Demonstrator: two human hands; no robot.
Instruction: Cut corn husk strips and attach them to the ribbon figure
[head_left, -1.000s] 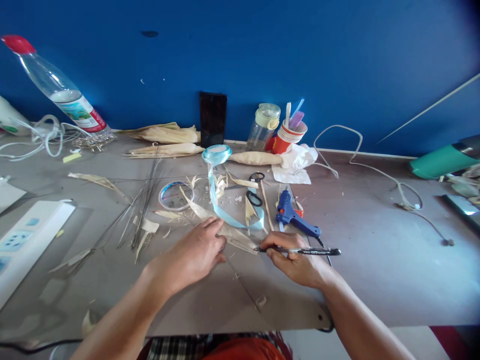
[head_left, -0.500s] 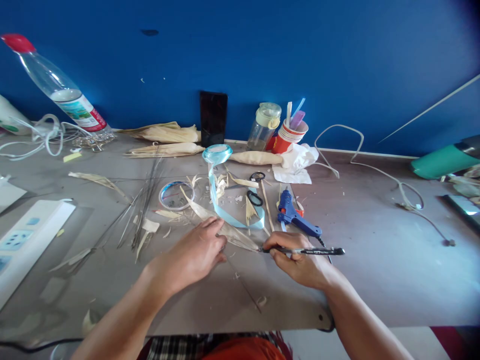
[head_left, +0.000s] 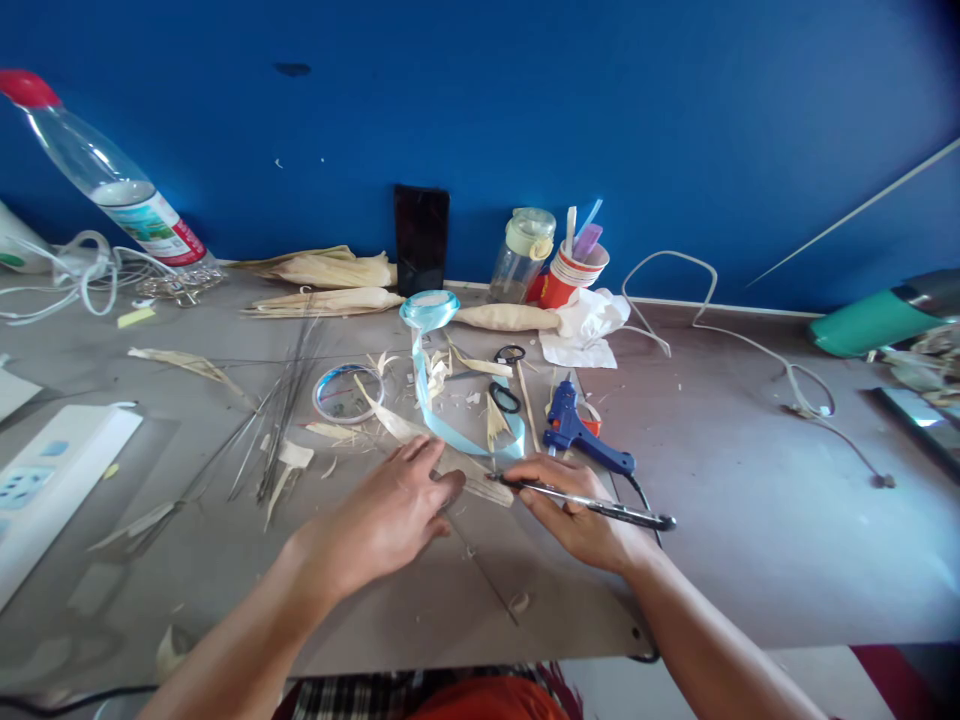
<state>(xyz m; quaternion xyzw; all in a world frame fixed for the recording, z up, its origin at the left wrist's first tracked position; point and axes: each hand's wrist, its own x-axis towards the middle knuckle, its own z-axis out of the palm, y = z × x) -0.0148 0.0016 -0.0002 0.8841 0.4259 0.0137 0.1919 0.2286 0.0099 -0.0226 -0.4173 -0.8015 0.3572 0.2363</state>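
A pale dried corn husk (head_left: 469, 470) lies flat on the desk, slanting from the tape roll toward my right hand. My left hand (head_left: 390, 515) holds it down from above, fingers bent and pressed onto it. In my right hand (head_left: 574, 510) is a black pen (head_left: 626, 512), pinched near its front end, its tip touching the right part of the husk. Light blue ribbon (head_left: 465, 438) curls just beyond both hands. Black-handled scissors (head_left: 506, 397) lie past it, their blades mostly hidden. To the right of them rests a blue glue gun (head_left: 577, 425).
Several thin wires (head_left: 281, 420) and husk scraps lie to the left, near a tape roll (head_left: 349, 393) and a white power strip (head_left: 60, 480). Along the blue wall stand a bottle (head_left: 124, 190), a phone (head_left: 421, 240), a jar (head_left: 521, 255) and paper cups (head_left: 574, 275).
The pen tip has moved left and slightly up along the husk with my right hand, and the pen now tilts more. My left hand keeps its place on the husk.
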